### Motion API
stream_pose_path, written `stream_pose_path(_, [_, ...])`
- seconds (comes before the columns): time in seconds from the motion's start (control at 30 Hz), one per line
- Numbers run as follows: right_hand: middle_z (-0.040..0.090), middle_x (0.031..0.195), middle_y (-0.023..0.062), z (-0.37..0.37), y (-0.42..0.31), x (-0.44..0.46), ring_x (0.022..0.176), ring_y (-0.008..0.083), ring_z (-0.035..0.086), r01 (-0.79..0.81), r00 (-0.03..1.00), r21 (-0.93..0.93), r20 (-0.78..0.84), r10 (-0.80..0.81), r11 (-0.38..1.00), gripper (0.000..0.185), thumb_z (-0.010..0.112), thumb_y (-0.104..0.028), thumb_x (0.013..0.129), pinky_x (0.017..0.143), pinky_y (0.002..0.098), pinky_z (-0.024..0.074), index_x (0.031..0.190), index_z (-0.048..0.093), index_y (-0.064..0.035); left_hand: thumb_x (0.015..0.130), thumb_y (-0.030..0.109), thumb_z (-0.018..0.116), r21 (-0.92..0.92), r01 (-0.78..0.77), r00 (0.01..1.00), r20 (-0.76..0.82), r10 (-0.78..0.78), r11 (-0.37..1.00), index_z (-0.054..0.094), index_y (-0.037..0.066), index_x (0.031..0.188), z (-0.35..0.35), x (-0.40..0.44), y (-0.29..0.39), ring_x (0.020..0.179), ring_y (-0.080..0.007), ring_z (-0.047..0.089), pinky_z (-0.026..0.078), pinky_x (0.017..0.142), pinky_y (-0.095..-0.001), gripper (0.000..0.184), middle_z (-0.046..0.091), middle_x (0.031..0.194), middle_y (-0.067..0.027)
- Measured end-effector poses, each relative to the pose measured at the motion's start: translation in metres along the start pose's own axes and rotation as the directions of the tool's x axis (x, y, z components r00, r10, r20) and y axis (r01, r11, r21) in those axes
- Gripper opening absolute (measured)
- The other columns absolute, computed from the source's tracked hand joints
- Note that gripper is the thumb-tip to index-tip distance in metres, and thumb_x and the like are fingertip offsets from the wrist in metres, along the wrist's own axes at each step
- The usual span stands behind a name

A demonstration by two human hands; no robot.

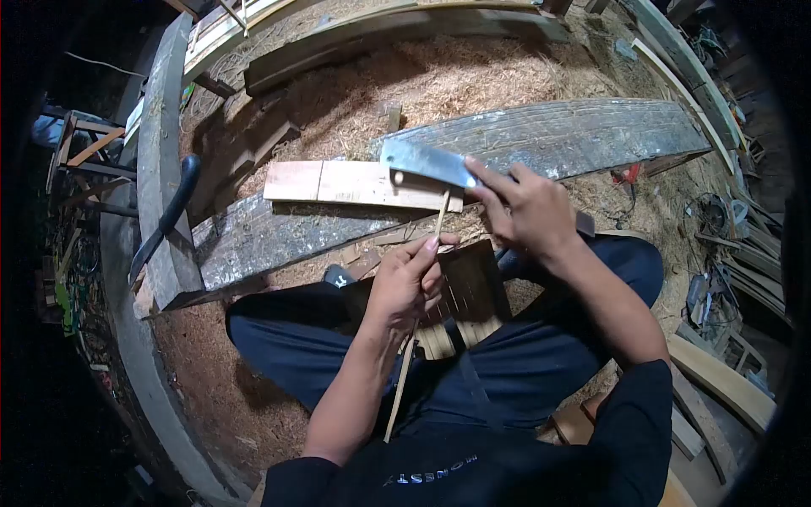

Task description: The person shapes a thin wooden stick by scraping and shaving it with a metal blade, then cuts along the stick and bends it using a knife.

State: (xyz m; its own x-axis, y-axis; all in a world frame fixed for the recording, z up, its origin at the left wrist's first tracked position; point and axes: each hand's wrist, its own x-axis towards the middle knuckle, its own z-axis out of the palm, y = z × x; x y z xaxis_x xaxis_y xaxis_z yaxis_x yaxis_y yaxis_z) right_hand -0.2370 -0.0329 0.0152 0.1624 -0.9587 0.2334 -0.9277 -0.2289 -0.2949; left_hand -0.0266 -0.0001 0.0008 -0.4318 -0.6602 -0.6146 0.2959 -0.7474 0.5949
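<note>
My right hand [534,211] is closed around a cleaver [427,162], its broad metal blade pointing left and its dark handle end showing behind the palm. Between the fingers of my left hand [405,283] is a thin wooden stick [401,384], which slants from my lap up to the blade. The stick's upper end meets the cleaver's lower edge over a pale wooden board [296,182]. That board lies across a thick, worn plank [312,241] and has a line across its face. Whether the blade has cut into the stick, I cannot tell.
Wood shavings [481,76] cover the ground around the plank. A long beam [160,152] with a curved black bar [173,211] stands at the left. Wood offcuts [718,380] and cables lie at the right. My legs are folded beneath the work.
</note>
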Motion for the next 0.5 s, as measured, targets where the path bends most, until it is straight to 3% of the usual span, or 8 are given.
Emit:
stream_pose_path(0.03, [0.055,0.068,0.0103,-0.001,-0.003,-0.004,0.050,0.0262,0.058,-0.002,1.000,-0.008,-0.014,0.002,1.000,0.038,0.066,-0.036,0.088,0.044,0.0376,0.0486,0.126,0.065,-0.0296,0.103,0.028,0.048,0.008,-0.007,1.000,0.012,0.007,1.000,0.061,0.005,0.117,0.000,0.000,0.002,0.043,-0.0030,0.030,0.023,0.039,-0.0198,0.030,0.036,0.054,0.0066])
stream_pose_path(0.1, [0.056,0.068,0.0108,0.008,-0.013,-0.019,0.050,0.0264,0.059,0.195,0.980,0.079,-0.047,-0.192,0.978,0.037,0.065,-0.034,0.089,0.045,0.0370,0.0497,0.125,0.065,-0.0287,0.103,0.028,0.048,0.025,0.020,1.000,-0.004,-0.020,0.999,0.062,0.005,0.117,-0.002,0.001,0.000,0.043,-0.0032,0.030,0.023,0.040,-0.0201,0.030,0.036,0.054,0.0063])
stream_pose_path(0.13, [0.058,0.069,0.0117,0.011,-0.007,-0.016,0.051,0.0227,0.063,0.115,0.993,0.093,0.010,-0.116,0.989,0.037,0.059,-0.045,0.092,0.043,0.0341,0.0516,0.124,0.065,-0.0286,0.103,0.027,0.048,0.020,-0.003,1.000,-0.020,0.003,1.000,0.062,0.005,0.116,-0.002,0.001,-0.001,0.042,-0.0035,0.030,0.024,0.039,-0.0206,0.030,0.036,0.054,0.0062])
stream_pose_path(0.23, [0.058,0.070,0.0105,0.003,0.004,0.001,0.052,0.0211,0.064,-0.005,1.000,-0.061,0.012,0.005,0.998,0.036,0.059,-0.044,0.092,0.042,0.0333,0.0511,0.125,0.065,-0.0306,0.102,0.027,0.049,-0.006,-0.002,1.000,0.024,0.003,1.000,0.062,0.005,0.117,-0.005,0.001,-0.001,0.042,-0.0040,0.030,0.024,0.040,-0.0205,0.029,0.036,0.053,0.0065])
stream_pose_path(0.33, [0.059,0.071,0.0101,0.007,-0.012,-0.020,0.050,0.0228,0.062,0.154,0.988,0.110,-0.006,-0.154,0.982,0.037,0.062,-0.043,0.091,0.042,0.0348,0.0515,0.125,0.065,-0.0293,0.103,0.028,0.048,0.041,0.014,1.000,0.002,-0.015,0.999,0.061,0.006,0.119,-0.005,0.001,0.001,0.042,-0.0043,0.030,0.025,0.040,-0.0207,0.030,0.035,0.053,0.0064])
stream_pose_path(0.37, [0.060,0.072,0.0103,0.001,-0.019,-0.025,0.049,0.0231,0.061,0.157,0.985,0.065,0.055,-0.161,0.985,0.038,0.062,-0.043,0.091,0.043,0.0349,0.0516,0.125,0.065,-0.0279,0.103,0.028,0.048,0.037,0.015,1.000,-0.005,-0.015,0.999,0.061,0.006,0.119,-0.005,0.001,0.001,0.042,-0.0043,0.030,0.025,0.040,-0.0207,0.030,0.035,0.053,0.0064])
stream_pose_path(0.47, [0.058,0.071,0.0097,0.010,-0.009,-0.021,0.049,0.0231,0.061,0.126,0.992,0.138,-0.005,-0.127,0.982,0.038,0.062,-0.043,0.091,0.042,0.0348,0.0509,0.125,0.066,-0.0269,0.103,0.028,0.047,0.009,0.003,1.000,0.015,-0.003,1.000,0.061,0.005,0.119,-0.005,-0.001,0.000,0.042,-0.0045,0.029,0.024,0.040,-0.0212,0.032,0.034,0.052,0.0070])
stream_pose_path(0.5, [0.058,0.071,0.0095,0.008,-0.008,-0.018,0.049,0.0219,0.061,0.125,0.992,0.081,-0.013,-0.124,0.989,0.037,0.062,-0.043,0.091,0.041,0.0338,0.0506,0.125,0.065,-0.0271,0.103,0.028,0.047,0.010,0.006,1.000,0.020,-0.006,1.000,0.061,0.005,0.119,-0.005,-0.001,-0.001,0.042,-0.0045,0.029,0.024,0.040,-0.0212,0.032,0.034,0.052,0.0070])
